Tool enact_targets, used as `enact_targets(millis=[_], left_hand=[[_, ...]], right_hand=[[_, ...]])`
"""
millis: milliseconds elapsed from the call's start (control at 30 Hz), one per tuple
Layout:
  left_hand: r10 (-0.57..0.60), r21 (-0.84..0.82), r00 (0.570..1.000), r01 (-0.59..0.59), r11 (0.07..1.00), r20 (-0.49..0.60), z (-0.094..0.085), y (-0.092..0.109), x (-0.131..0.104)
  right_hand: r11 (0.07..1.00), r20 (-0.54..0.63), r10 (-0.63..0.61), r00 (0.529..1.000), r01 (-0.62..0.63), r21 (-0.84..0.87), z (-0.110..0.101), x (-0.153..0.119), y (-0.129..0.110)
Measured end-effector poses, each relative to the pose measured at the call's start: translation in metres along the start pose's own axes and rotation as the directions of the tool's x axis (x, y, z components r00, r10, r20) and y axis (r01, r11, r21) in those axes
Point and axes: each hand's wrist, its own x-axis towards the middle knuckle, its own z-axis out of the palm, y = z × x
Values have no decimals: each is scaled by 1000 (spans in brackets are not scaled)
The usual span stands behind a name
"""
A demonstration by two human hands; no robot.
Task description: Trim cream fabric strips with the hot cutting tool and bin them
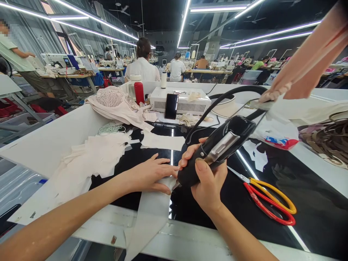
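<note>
- Fingers (pixel 163 170) of the left hand (pixel 148 177): extended, slightly parted, laid flat without gripping on a long, pale pinkish-white fabric strip (pixel 150 215).
- Right hand (pixel 208 185): fingers wrapped firmly round a black, cylindrical power tool (pixel 214 154) with silver lever, its metal tip at the strip's right edge.
- Red-and-yellow-handled, silver-bladed scissors (pixel 250 182): at the tool's four o'clock.
- Heap of pale pinkish-white fabric pieces (pixel 92 156): at the left hand's ten o'clock.
- Black rectangular smartphone (pixel 172 106): upright, at the tip's twelve o'clock.
</note>
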Motion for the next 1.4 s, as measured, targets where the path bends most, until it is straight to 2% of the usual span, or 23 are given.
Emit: enact_targets(millis=[167, 400, 567, 667, 733, 867, 1033, 1400], left_hand=[[1, 45, 1000, -1, 999, -9, 3, -1, -2], [-52, 162, 996, 62, 985, -68, 12, -2, -13], [53, 213, 985, -18, 977, -162, 18, -3, -16], [124, 175, 979, -96, 980, -162, 18, 0, -17], [128, 119, 981, -111, 987, -145, 17, 3, -18], [87, 44, 988, -82, 996, -127, 15, 7, -18], [54, 34, 994, -52, 998, -92, 14, 4, -17], [72, 15, 990, -70, 997, -123, 14, 5, -14]], right_hand=[[1000, 17, -25, 1000, 25, 6, -2, -1, 0], [999, 42, -45, 998, 44, 17, -2, -1, 2], [999, 54, -44, 998, 43, 15, -2, 0, 2], [999, 57, -47, 997, 46, 24, -3, -1, 2], [999, 52, -47, 998, 46, 24, -3, -1, 2], [999, 42, -41, 998, 40, 18, -2, 0, 0], [998, 38, -51, 998, 50, 34, 0, 0, -1], [999, 63, -39, 997, 39, 10, 1, -2, 1]])
